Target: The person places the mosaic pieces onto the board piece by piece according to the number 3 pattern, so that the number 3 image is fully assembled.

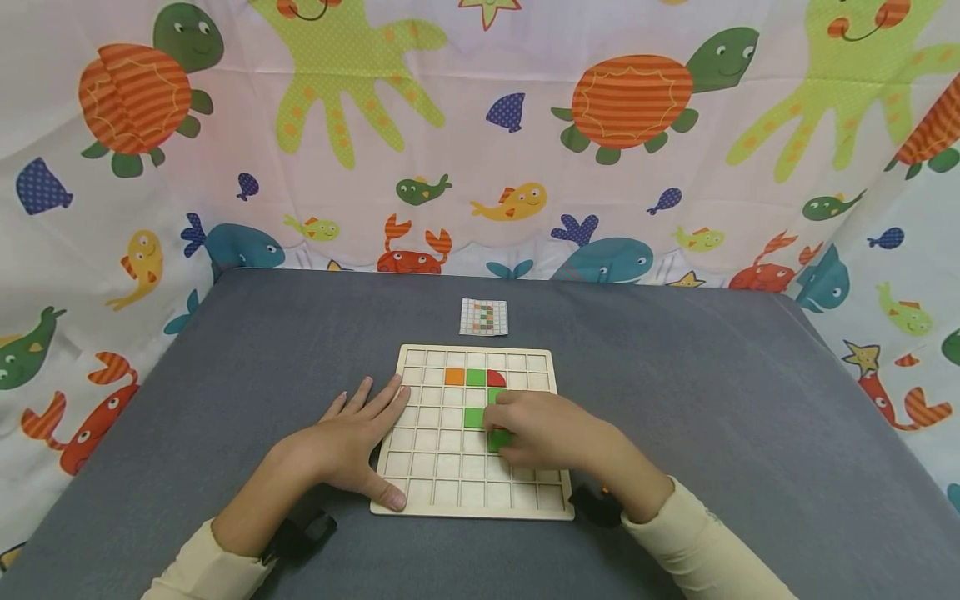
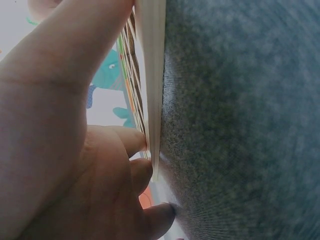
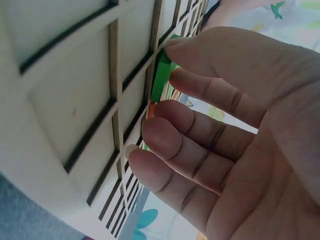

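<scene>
A pale wooden grid board (image 1: 472, 511) lies on the table. My left hand (image 1: 352, 446) rests along its left side with the fingers spread, the thumb at the near left corner. Over the right half of the grid, my right hand (image 1: 551, 429) pinches a green square tile (image 3: 161, 77) between thumb and index finger. That tile stands tilted at a cell in the right wrist view. Farther up the grid sit an orange square (image 1: 454, 377), a green square (image 1: 476, 377) and a red rounded piece (image 1: 496, 378) in one row. Another green square (image 1: 474, 417) lies left of my right fingers, which partly cover the pieces nearby.
Behind the board lies a small pattern card (image 1: 483, 317) with a coloured grid printed on it. A grey cloth (image 1: 750, 417) covers the table. A curtain (image 1: 495, 167) printed with sea animals hangs behind the table and at both sides.
</scene>
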{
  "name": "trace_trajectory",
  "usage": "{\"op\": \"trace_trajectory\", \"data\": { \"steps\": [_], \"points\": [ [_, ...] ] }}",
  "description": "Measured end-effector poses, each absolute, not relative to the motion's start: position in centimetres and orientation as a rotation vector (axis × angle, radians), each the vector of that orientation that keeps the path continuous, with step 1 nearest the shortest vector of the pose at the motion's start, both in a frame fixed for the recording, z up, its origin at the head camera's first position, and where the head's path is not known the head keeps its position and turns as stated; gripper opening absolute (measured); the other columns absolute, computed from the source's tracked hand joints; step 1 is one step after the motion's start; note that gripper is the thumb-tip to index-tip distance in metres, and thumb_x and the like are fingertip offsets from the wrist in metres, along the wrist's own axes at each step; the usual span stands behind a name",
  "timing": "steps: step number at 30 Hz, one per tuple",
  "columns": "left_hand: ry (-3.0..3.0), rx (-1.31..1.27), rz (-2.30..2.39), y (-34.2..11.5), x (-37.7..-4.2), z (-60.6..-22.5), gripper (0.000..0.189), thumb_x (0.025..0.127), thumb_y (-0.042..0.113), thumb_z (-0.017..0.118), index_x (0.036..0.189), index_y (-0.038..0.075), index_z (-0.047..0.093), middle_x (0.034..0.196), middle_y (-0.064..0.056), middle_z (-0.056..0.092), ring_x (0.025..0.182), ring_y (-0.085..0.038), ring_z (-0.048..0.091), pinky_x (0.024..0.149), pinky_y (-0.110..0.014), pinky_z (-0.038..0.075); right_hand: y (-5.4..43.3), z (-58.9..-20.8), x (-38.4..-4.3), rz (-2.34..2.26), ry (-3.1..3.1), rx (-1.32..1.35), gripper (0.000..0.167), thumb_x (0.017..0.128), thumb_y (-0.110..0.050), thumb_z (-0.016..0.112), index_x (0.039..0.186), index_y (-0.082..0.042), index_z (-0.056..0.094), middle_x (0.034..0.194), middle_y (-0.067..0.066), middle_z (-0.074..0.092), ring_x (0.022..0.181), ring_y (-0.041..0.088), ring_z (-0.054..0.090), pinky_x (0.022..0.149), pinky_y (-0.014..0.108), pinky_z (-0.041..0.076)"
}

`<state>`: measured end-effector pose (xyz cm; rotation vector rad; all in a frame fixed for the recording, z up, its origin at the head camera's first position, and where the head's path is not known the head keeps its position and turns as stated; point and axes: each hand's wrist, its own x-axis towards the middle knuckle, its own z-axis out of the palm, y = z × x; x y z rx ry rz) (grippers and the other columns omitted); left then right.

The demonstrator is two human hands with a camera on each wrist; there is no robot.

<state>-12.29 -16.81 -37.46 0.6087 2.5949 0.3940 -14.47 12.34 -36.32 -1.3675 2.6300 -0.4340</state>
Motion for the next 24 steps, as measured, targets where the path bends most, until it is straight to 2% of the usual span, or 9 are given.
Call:
{"op": "trace_trajectory", "data": {
  "steps": [6,12,17,21,24],
  "points": [
    [2.593,0.615,0.394,-16.9,-12.3,-37.5,0.142,0.057,0.078,0.080,0.162,0.010,0.012,0.168,-0.011,0.002,0.150,-0.044,-0.004,0.114,-0.066,0.003,12.2,-36.6,-14.5,-0.403,2.639,-1.367,0.013,0.083,-0.005,0.075,0.090,-0.014,0.068,0.086,-0.004,0.060,0.074,0.007,0.051,0.066,0.025,0.046],
    [2.590,0.615,0.397,-16.9,-12.4,-37.5,0.142,0.058,0.078,0.080,0.162,0.010,0.012,0.168,-0.011,0.001,0.150,-0.043,-0.005,0.114,-0.066,0.002,12.1,-36.7,-14.3,-0.406,2.641,-1.355,0.014,0.084,-0.005,0.077,0.088,-0.013,0.066,0.084,-0.004,0.059,0.073,0.008,0.050,0.067,0.025,0.046],
    [2.591,0.616,0.398,-16.9,-12.4,-37.5,0.142,0.057,0.078,0.080,0.162,0.010,0.012,0.168,-0.011,0.002,0.150,-0.044,-0.004,0.114,-0.067,0.003,12.4,-36.7,-13.4,-0.364,2.683,-1.364,0.011,0.086,-0.002,0.073,0.092,-0.010,0.068,0.080,-0.006,0.051,0.070,0.009,0.047,0.064,0.024,0.043],
    [2.590,0.619,0.400,-16.9,-12.4,-37.6,0.142,0.058,0.077,0.080,0.162,0.010,0.012,0.167,-0.011,0.002,0.150,-0.044,-0.004,0.114,-0.066,0.003,13.5,-36.5,-13.0,-0.416,2.681,-1.405,0.018,0.087,0.005,0.066,0.091,-0.011,0.071,0.081,-0.005,0.055,0.072,0.008,0.048,0.064,0.023,0.044],
    [2.593,0.624,0.392,-16.9,-12.4,-37.6,0.141,0.058,0.077,0.079,0.162,0.010,0.012,0.168,-0.011,0.002,0.150,-0.044,-0.004,0.114,-0.066,0.003,15.1,-36.2,-13.1,-0.451,2.713,-1.356,0.019,0.088,0.006,0.067,0.090,-0.013,0.072,0.085,-0.004,0.061,0.075,0.007,0.051,0.065,0.024,0.047]
  ]
}}
